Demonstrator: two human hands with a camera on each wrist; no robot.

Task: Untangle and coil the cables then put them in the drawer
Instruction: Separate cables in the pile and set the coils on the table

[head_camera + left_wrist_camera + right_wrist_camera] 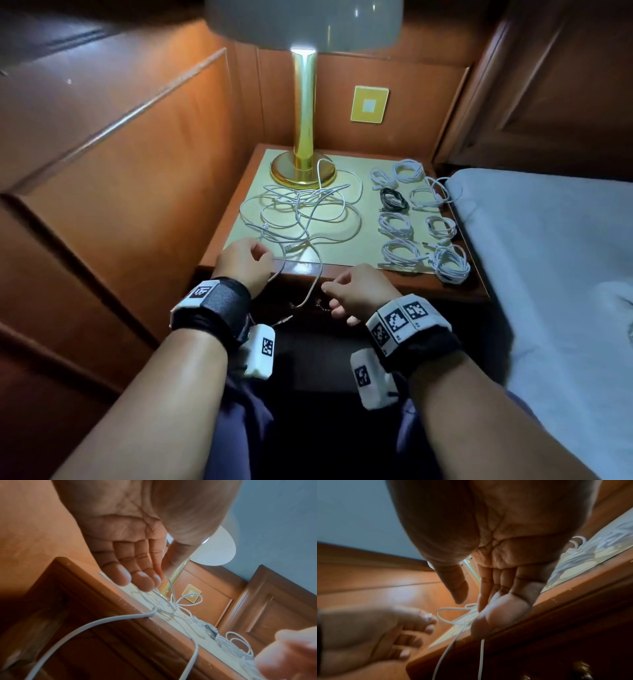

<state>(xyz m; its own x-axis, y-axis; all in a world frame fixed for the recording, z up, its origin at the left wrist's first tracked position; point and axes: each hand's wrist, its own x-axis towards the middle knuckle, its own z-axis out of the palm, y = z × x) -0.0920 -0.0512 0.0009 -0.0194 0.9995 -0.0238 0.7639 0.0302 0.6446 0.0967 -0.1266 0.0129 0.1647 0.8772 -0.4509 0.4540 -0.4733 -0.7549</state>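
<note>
Head view: nine coiled cables, one tangle.

Gold-stemmed lamp at the nightstand's back, yellow wall plate behind, bed alongside.

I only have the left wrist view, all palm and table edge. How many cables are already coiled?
Observer: The head view shows about eight coiled bundles on the right half of the nightstand, among them one black bundle.
Operator: What's left to untangle?
Observer: One tangle of white cables in front of the lamp base, part of it hanging over the front edge.
Operator: Is my right hand holding anything?
Observer: In its wrist view, the right hand has thumb and fingers apart, with a white loop by the fingertips. Whether it grips is unclear.
</note>
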